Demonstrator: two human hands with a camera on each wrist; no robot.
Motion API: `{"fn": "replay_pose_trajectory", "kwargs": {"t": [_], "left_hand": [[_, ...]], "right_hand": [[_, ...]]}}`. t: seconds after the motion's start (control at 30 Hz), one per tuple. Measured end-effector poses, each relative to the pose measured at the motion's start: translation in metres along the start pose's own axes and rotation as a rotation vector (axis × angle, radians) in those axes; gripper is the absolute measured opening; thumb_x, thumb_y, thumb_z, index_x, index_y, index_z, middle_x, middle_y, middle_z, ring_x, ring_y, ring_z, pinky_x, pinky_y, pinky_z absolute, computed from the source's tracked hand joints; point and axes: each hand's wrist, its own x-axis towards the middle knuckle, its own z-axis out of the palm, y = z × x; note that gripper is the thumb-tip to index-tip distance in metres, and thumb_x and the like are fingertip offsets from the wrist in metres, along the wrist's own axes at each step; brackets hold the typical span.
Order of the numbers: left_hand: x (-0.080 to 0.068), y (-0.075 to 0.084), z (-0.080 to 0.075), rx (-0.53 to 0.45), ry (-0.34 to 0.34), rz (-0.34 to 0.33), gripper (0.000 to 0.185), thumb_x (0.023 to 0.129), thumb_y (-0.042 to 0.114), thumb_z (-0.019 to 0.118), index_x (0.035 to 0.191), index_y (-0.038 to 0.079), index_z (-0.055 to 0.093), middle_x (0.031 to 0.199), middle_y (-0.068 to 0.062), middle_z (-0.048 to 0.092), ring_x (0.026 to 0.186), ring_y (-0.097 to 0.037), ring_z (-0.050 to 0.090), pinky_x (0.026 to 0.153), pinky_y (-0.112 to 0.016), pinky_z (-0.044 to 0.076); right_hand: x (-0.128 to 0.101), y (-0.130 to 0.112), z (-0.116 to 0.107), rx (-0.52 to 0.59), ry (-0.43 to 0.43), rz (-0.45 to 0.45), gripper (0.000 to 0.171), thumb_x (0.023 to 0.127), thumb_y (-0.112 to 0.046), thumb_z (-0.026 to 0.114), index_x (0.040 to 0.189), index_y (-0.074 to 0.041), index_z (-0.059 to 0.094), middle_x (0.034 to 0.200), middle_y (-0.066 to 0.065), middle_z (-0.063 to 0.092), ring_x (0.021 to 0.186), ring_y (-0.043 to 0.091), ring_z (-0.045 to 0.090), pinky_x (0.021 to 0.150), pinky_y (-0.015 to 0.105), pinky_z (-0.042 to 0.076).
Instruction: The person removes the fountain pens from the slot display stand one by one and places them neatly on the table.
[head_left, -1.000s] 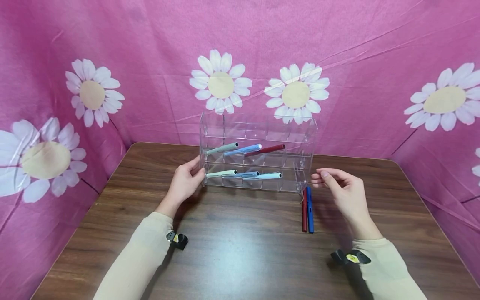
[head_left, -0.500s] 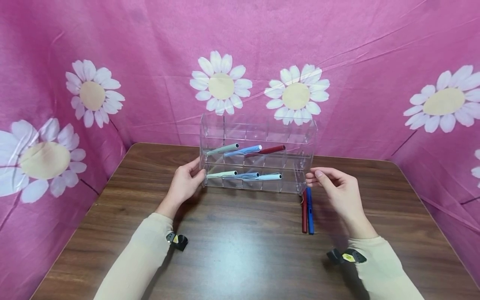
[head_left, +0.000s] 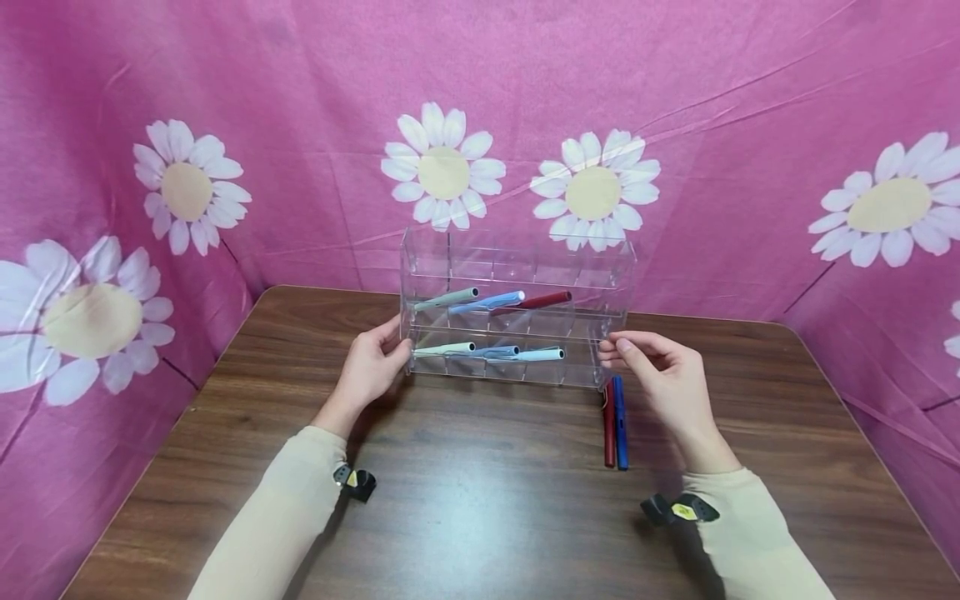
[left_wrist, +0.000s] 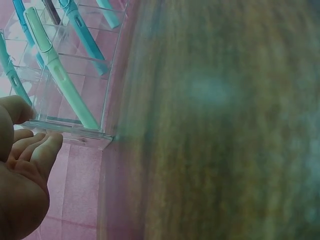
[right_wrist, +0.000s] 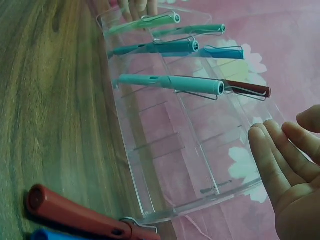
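A clear tiered pen rack (head_left: pixel 517 258) stands in the head view. My left hand (head_left: pixel 369 363) holds its left side panel between thumb and fingers; the left wrist view shows the panel's edge (left_wrist: pixel 75 129) between them. My right hand (head_left: pixel 667 379) is at the rack's right end with nothing between thumb and fingers. In the right wrist view its fingers (right_wrist: pixel 272 160) are extended beside the end panel. On the lower tier lie a pale green pen (head_left: pixel 446 348), a blue pen (head_left: pixel 495 352) and a light turquoise pen (head_left: pixel 542 354).
The upper tier bears a grey-green pen (head_left: pixel 450 297), a light blue pen (head_left: pixel 487 302) and a dark red pen (head_left: pixel 540 299). A red pen (head_left: pixel 609 433) and a blue pen (head_left: pixel 621 433) lie on the wooden table (head_left: pixel 450 500). Behind hangs a pink daisy-patterned cloth (head_left: pixel 315 125).
My right hand has moved left, from just off the rack's right end until its fingertips overlap that end. My left hand, the rack and the pens have stayed put.
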Motion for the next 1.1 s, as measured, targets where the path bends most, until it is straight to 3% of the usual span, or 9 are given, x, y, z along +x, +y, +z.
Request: {"fn": "replay_pose_trajectory", "kwargs": {"t": [0.27,0.5,0.77,1.1], "left_hand": [[0.001,-0.003,0.001,0.005,0.009,0.005,0.052,0.1,0.003,0.062,0.152,0.001,0.059,0.132,-0.024,0.073,0.122,-0.032,0.071,0.106,-0.045,0.058],[0.001,-0.004,0.001,0.002,0.01,0.007,0.052,0.1,0.003,0.062,0.152,0.001,0.059,0.132,-0.024,0.072,0.122,-0.032,0.071,0.106,-0.045,0.058],[0.0,-0.002,0.001,-0.005,0.008,0.008,0.052,0.1,0.002,0.062,0.152,0.0,0.059,0.132,-0.025,0.072,0.124,-0.036,0.072,0.106,-0.047,0.058],[0.0,-0.002,0.001,-0.004,0.002,0.004,0.052,0.1,0.003,0.062,0.152,0.001,0.059,0.133,-0.024,0.072,0.124,-0.034,0.071,0.103,-0.03,0.058]], "right_hand": [[0.001,0.003,0.007,0.018,-0.021,0.01,0.033,0.105,-0.002,0.066,0.123,0.026,0.063,0.102,0.0,0.085,0.087,0.015,0.083,0.084,0.027,0.066],[0.002,0.007,0.013,-0.042,-0.044,0.006,0.029,0.105,-0.003,0.067,0.124,0.019,0.069,0.106,-0.004,0.085,0.092,0.013,0.082,0.09,0.021,0.063],[0.003,0.011,0.021,-0.024,-0.085,-0.003,0.03,0.101,0.002,0.07,0.126,0.018,0.068,0.11,-0.004,0.084,0.098,0.01,0.081,0.089,0.023,0.064],[0.003,0.015,0.03,-0.156,-0.127,0.035,0.033,0.1,-0.006,0.076,0.132,0.002,0.074,0.121,-0.002,0.083,0.109,0.0,0.076,0.091,0.018,0.062]]}}
